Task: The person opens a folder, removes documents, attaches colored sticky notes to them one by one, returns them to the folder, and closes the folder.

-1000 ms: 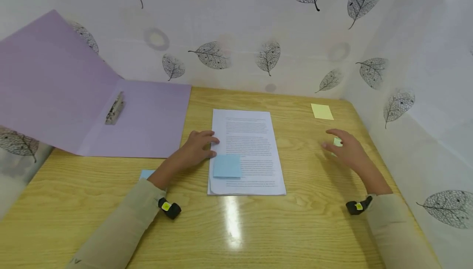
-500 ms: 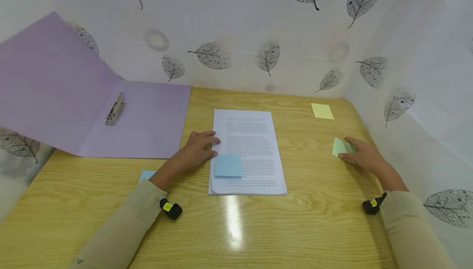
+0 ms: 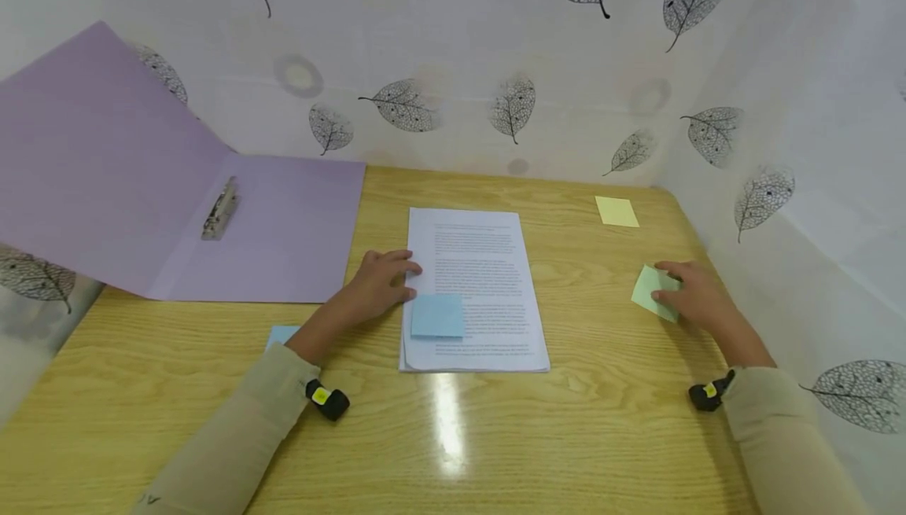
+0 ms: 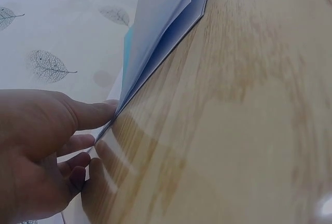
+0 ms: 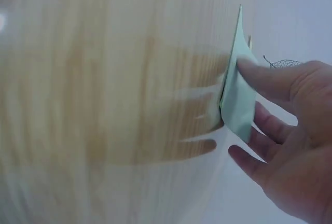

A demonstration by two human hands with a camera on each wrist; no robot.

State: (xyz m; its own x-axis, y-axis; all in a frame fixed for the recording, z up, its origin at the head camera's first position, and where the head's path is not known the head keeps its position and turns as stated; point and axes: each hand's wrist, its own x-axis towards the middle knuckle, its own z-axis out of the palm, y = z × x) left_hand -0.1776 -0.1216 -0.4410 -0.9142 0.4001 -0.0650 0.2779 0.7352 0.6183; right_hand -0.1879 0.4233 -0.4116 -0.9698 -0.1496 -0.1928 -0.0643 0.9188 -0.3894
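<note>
My left hand point(image 3: 381, 285) rests at the left edge of a stack of printed paper sheets point(image 3: 484, 279). In the left wrist view, its thumb and fingertips touch the stack's edge, and the sheets' near corner curls up off the table. A blue sticky note point(image 3: 437, 317) lies on the lower left of the top sheet. Over at the right, my right hand point(image 3: 697, 299) pinches a light green sticky note point(image 3: 653, 292). The right wrist view shows the thumb on the green note's point(image 5: 239, 99) face, with its sheet bent and the other fingers partly behind it.
An open purple folder point(image 3: 297, 224) with a metal clip point(image 3: 222, 210) lies at the left, its cover leaning up. A yellow sticky note point(image 3: 617, 211) lies at the back right. Another blue note point(image 3: 280, 335) shows partly behind the left forearm. Leaf-patterned walls border the table.
My right hand has taken hold of the green sticky note, drawn it right, then shifted slightly back left with it. The left hand stays at the paper's edge.
</note>
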